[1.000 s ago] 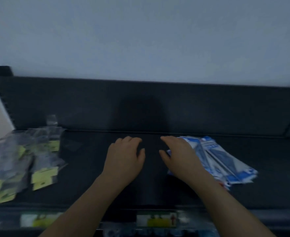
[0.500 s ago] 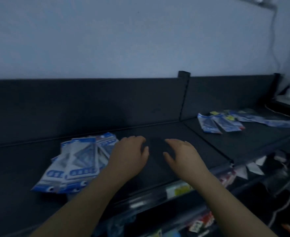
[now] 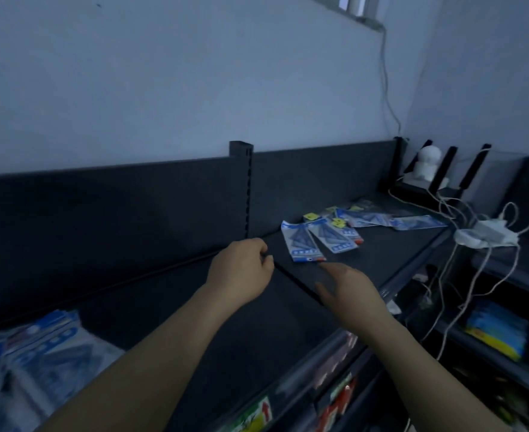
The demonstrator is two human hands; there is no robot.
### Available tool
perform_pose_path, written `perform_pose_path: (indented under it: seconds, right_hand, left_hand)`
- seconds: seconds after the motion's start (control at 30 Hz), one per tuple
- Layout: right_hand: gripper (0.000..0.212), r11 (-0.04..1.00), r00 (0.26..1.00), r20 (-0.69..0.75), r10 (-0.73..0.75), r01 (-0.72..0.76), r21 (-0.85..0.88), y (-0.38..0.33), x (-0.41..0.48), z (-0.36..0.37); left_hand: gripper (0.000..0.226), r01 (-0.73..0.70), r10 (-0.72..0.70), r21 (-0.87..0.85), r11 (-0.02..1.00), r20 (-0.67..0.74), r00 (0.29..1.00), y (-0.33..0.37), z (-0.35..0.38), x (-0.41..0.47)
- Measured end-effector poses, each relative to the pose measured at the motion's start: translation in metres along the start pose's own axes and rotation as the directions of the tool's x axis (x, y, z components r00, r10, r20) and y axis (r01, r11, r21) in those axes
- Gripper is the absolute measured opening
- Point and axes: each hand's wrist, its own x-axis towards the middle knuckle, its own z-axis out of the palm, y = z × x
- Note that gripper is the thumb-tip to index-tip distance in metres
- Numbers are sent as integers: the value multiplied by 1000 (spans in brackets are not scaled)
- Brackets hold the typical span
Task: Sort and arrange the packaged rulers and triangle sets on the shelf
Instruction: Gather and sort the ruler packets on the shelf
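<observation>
DESK: What does the frame show?

PHOTOGRAPHER: A person's bare arms reach over a dark shelf [image 3: 194, 322] set against a pale wall [image 3: 163, 88]. The left hand [image 3: 240, 269] hovers by the seam between two shelf sections, fingers curled in toward the palm, nothing visible in them.

DESK: And the other?

PHOTOGRAPHER: The right hand [image 3: 347, 285] is spread, fingers straight and thumb held apart. It grips nothing. Its fingertips are just beside the near end of the closest triangle-set packets [image 3: 303, 244]; whether they touch cannot be told.

DESK: Where does the stock lie?

PHOTOGRAPHER: Those blue-and-white packets lie flat and fanned on the right-hand section, just past the upright post [image 3: 240, 182]. More packets [image 3: 412, 222], some near small yellow tags, trail in a loose row behind them toward the corner. A separate stack of packets [image 3: 32, 353] sits blurred at lower left, well apart from both hands.

DESK: Anything else?

PHOTOGRAPHER: A white power strip [image 3: 487, 235] beyond the shelf's right end, a small white figure [image 3: 426, 165] in the corner, and price labels [image 3: 257, 413] along the front rail.
</observation>
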Motion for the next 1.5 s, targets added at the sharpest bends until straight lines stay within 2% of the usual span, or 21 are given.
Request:
perform_pose_path:
  seconds: [0.1, 0.3, 0.4, 0.47, 0.5, 0.57, 0.63, 0.73, 0.8, 0.87, 0.97, 1.1, 1.2, 1.3, 1.33, 1.4, 1.43, 1.5]
  right_hand:
    - [42, 998, 998, 3, 56, -56, 16, 27, 19, -4]
    - [31, 989, 989, 10, 146, -146, 29, 83, 65, 5]
    - [26, 989, 989, 37, 143, -144, 37, 119, 98, 17]
    - [31, 990, 991, 53, 125, -128, 53, 141, 119, 23]
    - [36, 991, 992, 63, 110, -114, 67, 152, 128, 25]
    - [42, 996, 995, 81, 51, -57, 75, 170, 148, 28]
    - [43, 998, 994, 101, -32, 27, 53, 185, 168, 32]
    - [42, 991, 975, 173, -136, 134, 21, 199, 195, 40]
    - [42, 983, 957, 226, -183, 179, 36, 205, 207, 47]
    - [44, 975, 945, 240, -220, 216, 44, 214, 215, 52]
    - [45, 961, 935, 220, -277, 276, 38, 229, 218, 58]
    - [44, 944, 919, 217, -329, 321, 75, 239, 218, 62]
    - [44, 924, 894, 236, -381, 373, 80, 244, 218, 60]
    - [40, 891, 884, 182, -430, 382, 247, 250, 221, 51]
    - [39, 888, 907, 124, -403, 355, 292, 254, 225, 49]
    - [41, 933, 960, 25, -279, 265, 244, 269, 241, 44]
    - [44, 966, 981, 21, -194, 187, 181, 278, 250, 41]
    - [47, 999, 993, 107, -51, 50, 12, 293, 263, 40]
  left_hand:
    - [24, 13, -13, 6, 1000, 43, 999, 10, 16, 31]
    - [22, 127, -124, -12, 992, 141, 982, 20, 69, 90]
    - [19, 200, -192, -34, 979, 158, 969, 23, 98, 117]
    - [18, 247, -236, -49, 968, 172, 957, 23, 118, 135]
    - [22, 278, -266, -44, 960, 176, 948, 23, 128, 146]
    - [44, 348, -338, -24, 937, 177, 924, 25, 145, 167]
    - [60, 421, -417, 16, 907, 171, 892, 28, 159, 185]
    - [82, 458, -473, 120, 881, 159, 867, 35, 170, 205]
    - [85, 508, -517, 97, 856, 160, 841, 36, 173, 215]
    - [75, 547, -542, 25, 836, 180, 821, 35, 173, 221]
    - [39, 547, -532, -37, 836, 186, 826, 28, 172, 221]
    - [36, 580, -566, -81, 811, 146, 812, 20, 175, 213]
    - [25, 606, -591, -126, 785, 137, 795, 20, 175, 208]
    - [23, 598, -591, -255, 760, 113, 799, 19, 174, 205]
    - [19, 578, -584, -328, 747, 91, 807, 19, 171, 204]
    - [12, 532, -585, -467, 706, 39, 810, 21, 165, 203]
    - [13, 514, -593, -525, 679, 21, 805, 23, 164, 204]
    - [16, 486, -600, -576, 658, -11, 800, 32, 167, 208]
